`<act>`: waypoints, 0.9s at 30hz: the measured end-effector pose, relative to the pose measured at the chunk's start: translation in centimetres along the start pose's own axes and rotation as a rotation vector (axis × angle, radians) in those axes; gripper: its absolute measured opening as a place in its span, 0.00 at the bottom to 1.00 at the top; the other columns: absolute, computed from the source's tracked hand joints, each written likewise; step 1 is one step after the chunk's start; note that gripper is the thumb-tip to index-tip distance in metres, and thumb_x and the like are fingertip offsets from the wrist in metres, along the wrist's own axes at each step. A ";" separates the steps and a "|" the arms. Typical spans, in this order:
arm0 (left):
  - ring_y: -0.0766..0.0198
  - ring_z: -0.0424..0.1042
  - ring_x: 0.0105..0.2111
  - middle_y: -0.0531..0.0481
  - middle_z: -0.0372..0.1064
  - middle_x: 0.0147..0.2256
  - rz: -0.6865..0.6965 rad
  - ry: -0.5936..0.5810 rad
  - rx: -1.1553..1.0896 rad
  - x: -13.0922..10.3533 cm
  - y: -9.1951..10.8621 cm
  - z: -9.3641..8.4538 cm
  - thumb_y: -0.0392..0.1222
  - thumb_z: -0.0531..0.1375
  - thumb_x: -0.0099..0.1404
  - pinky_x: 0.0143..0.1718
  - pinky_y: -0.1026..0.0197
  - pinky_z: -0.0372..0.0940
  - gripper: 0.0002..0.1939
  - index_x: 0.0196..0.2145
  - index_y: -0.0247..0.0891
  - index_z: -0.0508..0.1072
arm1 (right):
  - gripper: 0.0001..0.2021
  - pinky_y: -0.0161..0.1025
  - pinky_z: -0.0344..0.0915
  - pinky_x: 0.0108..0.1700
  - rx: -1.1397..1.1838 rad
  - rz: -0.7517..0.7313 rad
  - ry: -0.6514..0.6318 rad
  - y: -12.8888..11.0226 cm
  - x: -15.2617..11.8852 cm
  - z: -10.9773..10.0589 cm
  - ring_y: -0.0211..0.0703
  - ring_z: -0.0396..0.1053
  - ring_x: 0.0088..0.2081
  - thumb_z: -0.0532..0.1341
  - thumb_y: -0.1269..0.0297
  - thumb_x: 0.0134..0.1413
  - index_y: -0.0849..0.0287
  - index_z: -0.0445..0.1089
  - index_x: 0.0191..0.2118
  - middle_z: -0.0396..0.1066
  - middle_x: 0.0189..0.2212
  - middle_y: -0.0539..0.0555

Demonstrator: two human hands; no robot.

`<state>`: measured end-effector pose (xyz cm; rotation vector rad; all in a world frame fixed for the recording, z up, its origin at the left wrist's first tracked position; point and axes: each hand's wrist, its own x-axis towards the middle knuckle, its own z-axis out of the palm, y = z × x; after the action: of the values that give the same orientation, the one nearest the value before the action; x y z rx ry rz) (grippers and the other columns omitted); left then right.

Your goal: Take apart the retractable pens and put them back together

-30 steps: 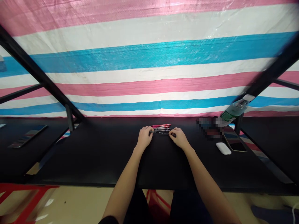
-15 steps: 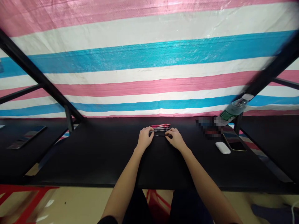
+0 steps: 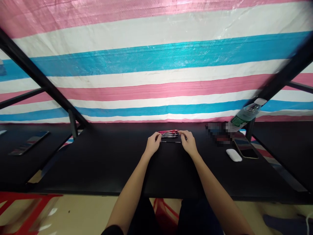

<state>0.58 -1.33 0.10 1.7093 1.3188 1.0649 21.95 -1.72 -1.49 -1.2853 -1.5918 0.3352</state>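
Stick (image 3: 171, 142), thin and dark, laid left to right on table (image 3: 171, 169), on near side of pens (image 3: 169, 134). Ends flanked by left hand (image 3: 153, 143) and right hand (image 3: 189, 142), neither clearly nearer. Whether fingertips (image 3: 179, 132) are pinched or apart cannot be told.

No text can be read; the green label (image 3: 237, 122) on the bottle (image 3: 247, 113) is too small.

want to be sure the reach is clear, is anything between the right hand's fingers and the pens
Nothing visible: the fingers of the right hand are at the pens' right ends. The thin dark rod lies nearer the person, outside that gap.
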 end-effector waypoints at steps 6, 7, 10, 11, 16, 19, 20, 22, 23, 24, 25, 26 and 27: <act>0.73 0.54 0.17 0.57 0.57 0.21 -0.266 -0.092 -0.725 0.0 0.5 0.8 0.54 0.57 0.64 0.19 0.67 0.49 0.16 0.35 0.36 0.67 | 0.17 0.37 0.59 0.26 0.428 0.270 0.023 -0.5 0.1 0.0 0.37 0.58 0.20 0.53 0.50 0.61 0.57 0.70 0.42 0.59 0.18 0.46; 0.73 0.55 0.18 0.57 0.58 0.22 -0.293 -0.089 -0.797 0.0 0.6 0.8 0.52 0.59 0.64 0.19 0.68 0.49 0.15 0.35 0.36 0.67 | 0.18 0.35 0.56 0.22 0.515 0.322 0.015 -0.5 0.1 0.0 0.35 0.53 0.18 0.55 0.48 0.60 0.56 0.70 0.42 0.54 0.16 0.44; 0.74 0.57 0.18 0.56 0.60 0.24 -0.374 -0.061 -0.948 0.2 0.7 0.5 0.46 0.61 0.62 0.19 0.69 0.49 0.11 0.35 0.36 0.66 | 0.18 0.33 0.48 0.17 0.767 0.466 -0.053 -0.4 0.3 0.2 0.31 0.45 0.16 0.59 0.47 0.55 0.56 0.70 0.42 0.48 0.16 0.41; 0.73 0.58 0.19 0.55 0.61 0.24 -0.401 -0.045 -0.977 0.3 0.7 0.4 0.43 0.61 0.62 0.19 0.69 0.50 0.09 0.36 0.36 0.66 | 0.18 0.32 0.48 0.17 0.836 0.508 -0.078 -0.4 0.4 0.3 0.31 0.45 0.16 0.60 0.48 0.54 0.56 0.70 0.43 0.49 0.17 0.41; 0.70 0.68 0.24 0.51 0.68 0.29 -0.474 0.022 -1.012 0.6 0.6 -0.1 0.32 0.58 0.60 0.24 0.67 0.61 0.11 0.42 0.36 0.70 | 0.16 0.32 0.60 0.23 1.039 0.670 -0.027 -0.2 0.7 0.7 0.34 0.63 0.23 0.63 0.62 0.49 0.58 0.69 0.45 0.67 0.23 0.47; 0.68 0.71 0.28 0.48 0.71 0.32 -0.496 0.024 -1.008 0.7 0.7 -0.2 0.28 0.56 0.59 0.30 0.65 0.65 0.15 0.44 0.35 0.72 | 0.18 0.35 0.67 0.29 1.089 0.728 0.020 -0.1 0.8 0.7 0.39 0.71 0.30 0.61 0.71 0.44 0.59 0.69 0.45 0.73 0.29 0.52; 0.67 0.72 0.30 0.47 0.72 0.33 -0.501 0.026 -1.009 0.7 0.7 -0.2 0.27 0.55 0.59 0.31 0.64 0.66 0.16 0.44 0.35 0.72 | 0.18 0.36 0.69 0.30 1.103 0.745 0.023 -0.1 0.9 0.7 0.41 0.72 0.32 0.60 0.72 0.43 0.58 0.69 0.44 0.74 0.30 0.53; 0.65 0.74 0.33 0.45 0.73 0.34 -0.505 0.030 -1.013 0.6 0.8 -0.2 0.26 0.54 0.59 0.35 0.62 0.68 0.16 0.44 0.34 0.72 | 0.18 0.39 0.72 0.35 1.133 0.766 0.015 -0.1 0.9 0.5 0.44 0.74 0.37 0.58 0.73 0.43 0.58 0.69 0.43 0.76 0.33 0.55; 0.64 0.75 0.34 0.44 0.73 0.35 -0.504 0.033 -1.017 0.6 0.9 -0.2 0.26 0.53 0.60 0.38 0.60 0.69 0.16 0.44 0.33 0.72 | 0.18 0.41 0.73 0.38 1.150 0.772 0.004 -0.1 0.9 0.5 0.45 0.75 0.39 0.57 0.74 0.43 0.57 0.68 0.43 0.76 0.35 0.56; 0.63 0.75 0.34 0.44 0.74 0.35 -0.502 0.038 -1.022 0.6 0.9 -0.2 0.26 0.53 0.60 0.40 0.58 0.69 0.16 0.44 0.33 0.72 | 0.18 0.43 0.74 0.41 1.170 0.773 -0.007 -0.1 0.9 0.4 0.46 0.75 0.42 0.57 0.74 0.43 0.57 0.68 0.43 0.77 0.36 0.56; 0.62 0.75 0.35 0.43 0.74 0.35 -0.500 0.042 -1.028 0.6 1.0 -0.1 0.26 0.52 0.60 0.42 0.57 0.69 0.16 0.44 0.33 0.72 | 0.18 0.46 0.73 0.45 1.192 0.771 -0.018 -0.1 0.8 0.4 0.47 0.74 0.44 0.56 0.74 0.43 0.57 0.68 0.43 0.77 0.38 0.57; 0.61 0.76 0.35 0.43 0.74 0.36 -0.498 0.046 -1.034 0.6 1.0 -0.1 0.26 0.52 0.61 0.44 0.55 0.69 0.16 0.45 0.32 0.72 | 0.18 0.48 0.73 0.48 1.215 0.767 -0.025 -0.1 0.8 0.5 0.48 0.74 0.46 0.56 0.74 0.43 0.57 0.68 0.43 0.77 0.39 0.58; 0.61 0.76 0.35 0.42 0.74 0.36 -0.498 0.049 -1.039 0.6 1.0 -0.1 0.26 0.52 0.61 0.45 0.53 0.69 0.16 0.45 0.32 0.71 | 0.18 0.50 0.71 0.52 1.238 0.763 -0.028 -0.1 0.8 0.5 0.49 0.74 0.47 0.56 0.74 0.43 0.57 0.68 0.43 0.77 0.40 0.59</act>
<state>0.99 -0.94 1.15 0.5523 0.8655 1.1713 21.57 -0.91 -1.27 -0.7778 -0.5405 1.5197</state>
